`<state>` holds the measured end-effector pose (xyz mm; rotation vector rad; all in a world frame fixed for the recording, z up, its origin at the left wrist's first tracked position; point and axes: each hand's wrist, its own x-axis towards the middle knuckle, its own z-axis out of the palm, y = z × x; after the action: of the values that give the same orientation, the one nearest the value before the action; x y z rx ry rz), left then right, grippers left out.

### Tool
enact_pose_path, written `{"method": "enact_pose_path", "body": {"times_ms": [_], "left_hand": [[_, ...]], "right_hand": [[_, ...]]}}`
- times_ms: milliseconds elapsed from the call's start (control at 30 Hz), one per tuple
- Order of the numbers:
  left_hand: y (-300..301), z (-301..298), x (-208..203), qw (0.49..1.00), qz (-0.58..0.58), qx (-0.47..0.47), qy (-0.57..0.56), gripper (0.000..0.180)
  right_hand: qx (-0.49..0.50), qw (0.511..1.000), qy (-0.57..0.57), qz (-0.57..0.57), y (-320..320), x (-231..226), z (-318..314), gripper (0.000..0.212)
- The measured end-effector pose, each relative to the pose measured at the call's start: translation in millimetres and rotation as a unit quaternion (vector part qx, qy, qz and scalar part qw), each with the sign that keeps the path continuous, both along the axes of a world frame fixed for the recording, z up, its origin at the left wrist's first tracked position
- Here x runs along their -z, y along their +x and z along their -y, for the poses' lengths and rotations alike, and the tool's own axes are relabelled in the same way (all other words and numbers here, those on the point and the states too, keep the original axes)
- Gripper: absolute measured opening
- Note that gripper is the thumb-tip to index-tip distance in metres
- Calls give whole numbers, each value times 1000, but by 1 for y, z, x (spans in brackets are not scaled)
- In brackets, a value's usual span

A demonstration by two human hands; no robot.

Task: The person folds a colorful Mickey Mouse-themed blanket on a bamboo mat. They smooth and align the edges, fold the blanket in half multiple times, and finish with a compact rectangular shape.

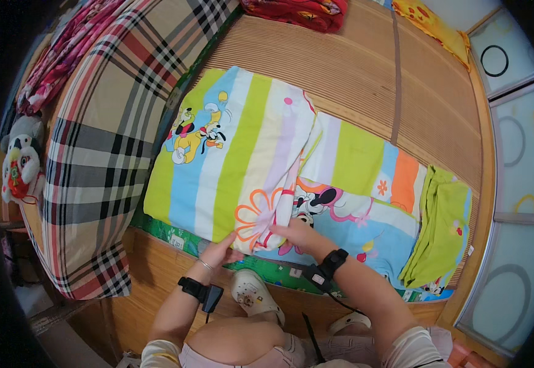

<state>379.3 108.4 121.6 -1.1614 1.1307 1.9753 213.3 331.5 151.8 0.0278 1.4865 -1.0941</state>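
Note:
A quilt (230, 153) with green, blue, white and yellow stripes and cartoon figures lies spread before me, its left part folded over in a broad layer. My left hand (220, 250) is closed on the near edge of that layer, below an orange flower print; some of its fingers are hidden under the cloth. My right hand (302, 237) pinches the layer's bunched right edge, where a pink-and-white lining shows. To the right, the quilt runs on in a lower layer and ends in a folded green flap (435, 230).
A brown slatted mat (340, 67) lies beneath, over a green mattress edge (163, 233). Plaid cloth (110, 122) drapes a piece of furniture at left, beside a plush toy (22, 162). Red bedding (304, 12) and a yellow pillow (432, 27) lie far off. Sliding doors (518, 202) stand at right.

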Motion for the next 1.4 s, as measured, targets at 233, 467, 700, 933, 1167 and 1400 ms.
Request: {"method": "enact_pose_path", "body": {"times_ms": [233, 467, 700, 933, 1167, 1400], "left_hand": [[-12, -27, -62, 911, -184, 241, -281, 43], [-83, -48, -48, 624, -303, 354, -627, 27], [-66, -6, -41, 947, -212, 50, -234, 29], [-58, -10, -51, 953, -213, 32, -211, 29], [-56, -10, -42, 957, -223, -165, -86, 29], [-54, -6, -37, 961, -212, -157, -82, 23]], "right_hand": [[4, 918, 82, -387, 45, 24, -27, 34], [-100, 863, -154, -470, 49, 11, -16, 46], [-62, 887, -150, -433, 50, 22, 18, 56], [46, 975, -215, 11, 44, 27, 38, 41], [116, 963, -221, -103, 46, 23, 31, 26], [-9, 947, -182, -265, 49, 23, 44, 13]]}}
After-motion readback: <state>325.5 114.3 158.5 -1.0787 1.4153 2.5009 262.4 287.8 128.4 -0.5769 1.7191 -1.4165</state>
